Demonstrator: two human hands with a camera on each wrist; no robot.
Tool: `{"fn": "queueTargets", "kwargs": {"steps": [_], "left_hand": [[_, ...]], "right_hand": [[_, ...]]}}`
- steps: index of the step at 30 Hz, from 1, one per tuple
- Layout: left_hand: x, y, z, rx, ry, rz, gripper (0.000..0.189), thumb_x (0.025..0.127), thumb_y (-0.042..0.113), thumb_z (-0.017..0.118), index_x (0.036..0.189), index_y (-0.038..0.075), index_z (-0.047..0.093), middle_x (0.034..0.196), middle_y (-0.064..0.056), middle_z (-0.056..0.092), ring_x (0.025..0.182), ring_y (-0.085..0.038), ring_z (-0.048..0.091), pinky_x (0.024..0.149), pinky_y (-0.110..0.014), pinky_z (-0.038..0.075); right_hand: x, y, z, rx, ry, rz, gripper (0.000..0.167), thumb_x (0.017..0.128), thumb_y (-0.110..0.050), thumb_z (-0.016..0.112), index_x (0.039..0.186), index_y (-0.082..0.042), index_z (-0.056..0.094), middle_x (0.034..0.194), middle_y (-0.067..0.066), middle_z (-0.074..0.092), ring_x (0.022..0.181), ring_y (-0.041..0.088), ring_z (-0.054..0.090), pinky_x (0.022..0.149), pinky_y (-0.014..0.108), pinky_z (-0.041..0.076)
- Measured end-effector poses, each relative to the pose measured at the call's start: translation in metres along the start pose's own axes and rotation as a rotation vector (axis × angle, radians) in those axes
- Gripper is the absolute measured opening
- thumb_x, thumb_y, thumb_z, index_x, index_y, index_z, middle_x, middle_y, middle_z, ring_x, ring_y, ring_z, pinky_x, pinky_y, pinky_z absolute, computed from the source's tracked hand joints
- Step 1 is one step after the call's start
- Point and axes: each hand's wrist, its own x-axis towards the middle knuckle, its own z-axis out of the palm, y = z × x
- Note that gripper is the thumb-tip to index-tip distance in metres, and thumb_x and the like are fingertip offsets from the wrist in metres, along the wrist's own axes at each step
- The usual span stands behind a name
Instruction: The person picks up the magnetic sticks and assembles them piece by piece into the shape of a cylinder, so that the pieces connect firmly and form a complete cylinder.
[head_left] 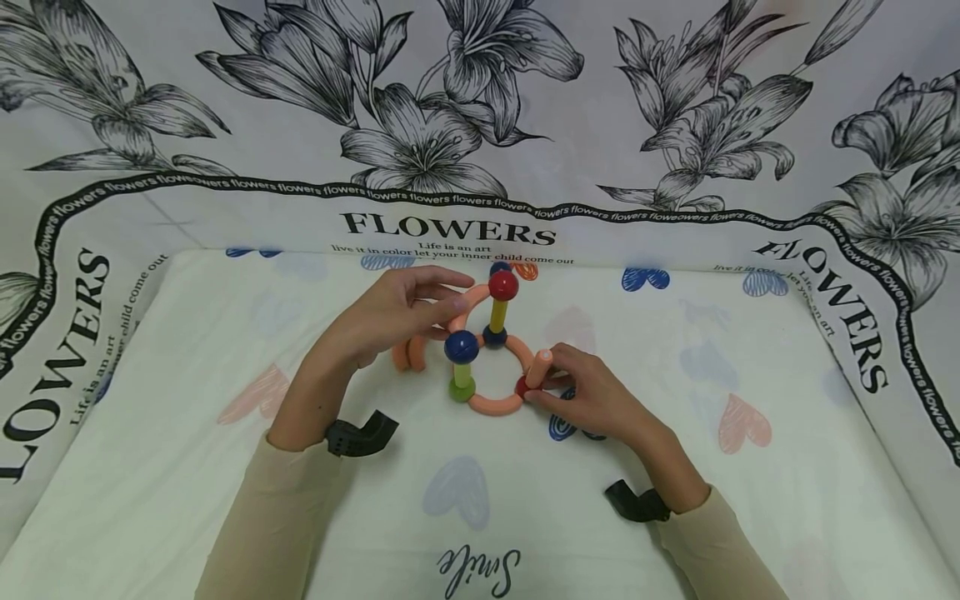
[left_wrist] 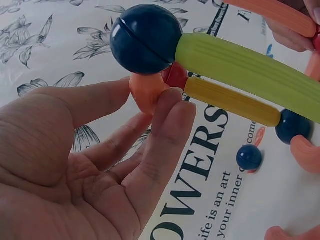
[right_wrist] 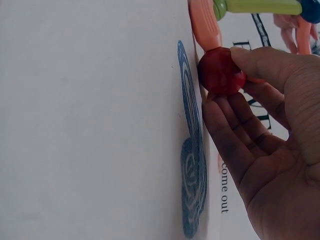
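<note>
A toy frame of balls and rods stands on the cloth, with curved orange rods (head_left: 495,406) in its base ring. My left hand (head_left: 393,312) pinches a curved orange rod (left_wrist: 146,92) at the top, between a blue ball (head_left: 461,347) and a red ball (head_left: 503,285). Below these balls stand a lime-green rod (head_left: 462,375) on a green ball (head_left: 462,390) and a yellow rod (head_left: 498,315) on a dark blue ball (head_left: 494,337). My right hand (head_left: 592,392) pinches the ring's red ball (right_wrist: 222,71), from which an orange rod (head_left: 538,369) rises.
Loose curved orange rods (head_left: 408,354) lie left of the frame, partly behind my left hand. Another blue ball (left_wrist: 249,157) sits on the cloth behind the frame. The white cloth (head_left: 570,517) has printed hearts and ends before a flower-patterned cover (head_left: 570,179).
</note>
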Motion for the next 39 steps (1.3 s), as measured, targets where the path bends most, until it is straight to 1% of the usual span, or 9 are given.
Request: {"fn": "queueTargets", "kwargs": {"steps": [9,16,19,22,27,32,35,38,39], "left_hand": [[0.002,-0.002,0.000,-0.009,-0.039,0.014,0.040,0.110,0.030,0.059,0.146,0.013,0.060,0.129,-0.017,0.073,0.111,-0.027,0.073,0.097,-0.048,0.063],[0.009,-0.012,0.001,0.028,-0.006,0.049,0.036,0.114,0.025,0.049,0.144,0.010,0.062,0.135,-0.014,0.069,0.116,-0.030,0.073,0.096,-0.041,0.064],[0.015,-0.019,0.004,0.060,0.004,0.064,0.034,0.113,0.019,0.050,0.144,0.010,0.062,0.137,-0.011,0.068,0.119,-0.029,0.072,0.097,-0.042,0.063],[0.021,-0.026,0.008,0.138,0.015,0.064,0.035,0.109,0.014,0.055,0.143,0.011,0.063,0.137,-0.009,0.068,0.122,-0.028,0.069,0.103,-0.045,0.060],[0.030,-0.035,0.017,0.285,0.052,0.073,0.047,0.097,0.014,0.074,0.143,0.009,0.065,0.134,-0.011,0.071,0.126,-0.033,0.065,0.106,-0.052,0.055],[0.035,-0.043,0.025,0.363,0.076,0.088,0.049,0.093,0.021,0.082,0.138,0.008,0.068,0.130,-0.012,0.075,0.120,-0.033,0.067,0.086,-0.046,0.059],[0.038,-0.048,0.031,0.379,0.049,0.125,0.043,0.095,0.020,0.080,0.134,0.006,0.070,0.130,-0.013,0.075,0.122,-0.032,0.068,0.091,-0.047,0.059],[0.041,-0.050,0.037,0.407,0.022,0.157,0.039,0.097,0.018,0.077,0.134,0.006,0.070,0.133,-0.013,0.075,0.129,-0.030,0.068,0.110,-0.049,0.053],[0.041,-0.051,0.039,0.410,0.016,0.158,0.040,0.097,0.018,0.076,0.134,0.006,0.069,0.133,-0.012,0.075,0.129,-0.031,0.068,0.111,-0.050,0.053]], "right_hand": [[0.000,0.001,0.000,0.003,0.002,-0.009,0.021,0.095,-0.015,0.081,0.109,-0.022,0.067,0.113,-0.003,0.071,0.106,0.010,0.072,0.094,0.029,0.063],[-0.001,0.001,0.001,-0.009,0.006,-0.006,0.021,0.095,-0.016,0.081,0.110,-0.021,0.067,0.111,-0.002,0.070,0.105,0.010,0.073,0.093,0.028,0.063],[-0.001,0.000,0.001,-0.006,0.004,-0.009,0.021,0.095,-0.016,0.081,0.109,-0.022,0.067,0.112,-0.003,0.070,0.105,0.010,0.073,0.093,0.027,0.063],[-0.001,0.000,0.001,0.003,0.002,-0.021,0.021,0.095,-0.017,0.081,0.107,-0.023,0.066,0.112,-0.003,0.071,0.105,0.009,0.072,0.094,0.028,0.063],[-0.002,0.000,0.001,0.008,0.001,-0.027,0.020,0.094,-0.020,0.082,0.106,-0.024,0.066,0.114,-0.005,0.071,0.105,0.009,0.072,0.094,0.029,0.063],[-0.001,-0.001,0.001,0.002,0.008,-0.012,0.021,0.093,-0.020,0.083,0.107,-0.024,0.068,0.113,-0.005,0.071,0.105,0.008,0.072,0.094,0.028,0.063],[-0.001,-0.001,0.001,0.003,0.008,-0.011,0.021,0.093,-0.019,0.083,0.107,-0.023,0.068,0.112,-0.004,0.071,0.105,0.008,0.072,0.094,0.027,0.063],[-0.001,-0.001,0.001,0.005,0.009,-0.010,0.020,0.093,-0.019,0.083,0.106,-0.022,0.069,0.112,-0.005,0.071,0.105,0.008,0.072,0.094,0.027,0.063],[-0.001,-0.001,0.001,0.005,0.010,-0.011,0.019,0.093,-0.019,0.083,0.106,-0.022,0.069,0.112,-0.005,0.072,0.105,0.008,0.072,0.093,0.028,0.063]]}}
